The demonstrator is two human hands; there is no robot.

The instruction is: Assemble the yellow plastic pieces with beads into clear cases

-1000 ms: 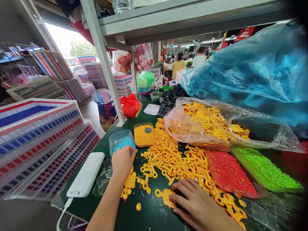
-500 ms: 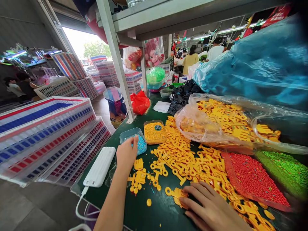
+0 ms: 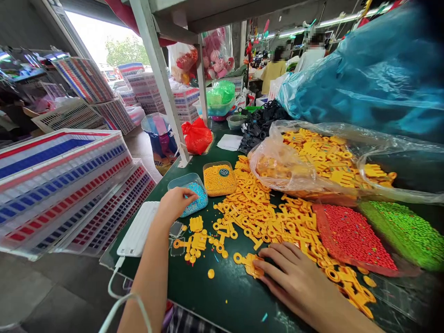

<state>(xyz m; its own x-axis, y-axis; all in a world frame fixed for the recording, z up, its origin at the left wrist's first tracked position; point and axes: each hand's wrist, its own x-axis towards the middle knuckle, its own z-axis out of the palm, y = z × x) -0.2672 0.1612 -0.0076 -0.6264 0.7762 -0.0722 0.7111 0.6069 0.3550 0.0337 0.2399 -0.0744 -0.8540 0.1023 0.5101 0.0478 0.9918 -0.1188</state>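
My left hand (image 3: 175,203) is at the near-left rim of a clear tray (image 3: 175,181) of small blue beads (image 3: 198,194). Its thumb and fingers are pinched together over the beads; whatever is between the tips is too small to make out. Flat on the table, a yellow plastic piece (image 3: 250,265) with a ring at one end and a hand-like shape is gripped at its right edge by my right hand (image 3: 293,277). Beside the blue tray stands a tray of yellow beads (image 3: 219,179) with a dark round emblem among them.
A heap of yellow plastic pieces (image 3: 249,208) spreads from an open clear bag (image 3: 277,171). Red beads (image 3: 354,236) and green beads (image 3: 409,231) lie at right. A white power bank (image 3: 138,229) with a cable sits at the left table edge, near stacked crates (image 3: 69,185).
My left hand has turned over the blue beads, its pinched fingertips now pointing right. My right hand stays on the same yellow piece. The whole view has shifted slightly.
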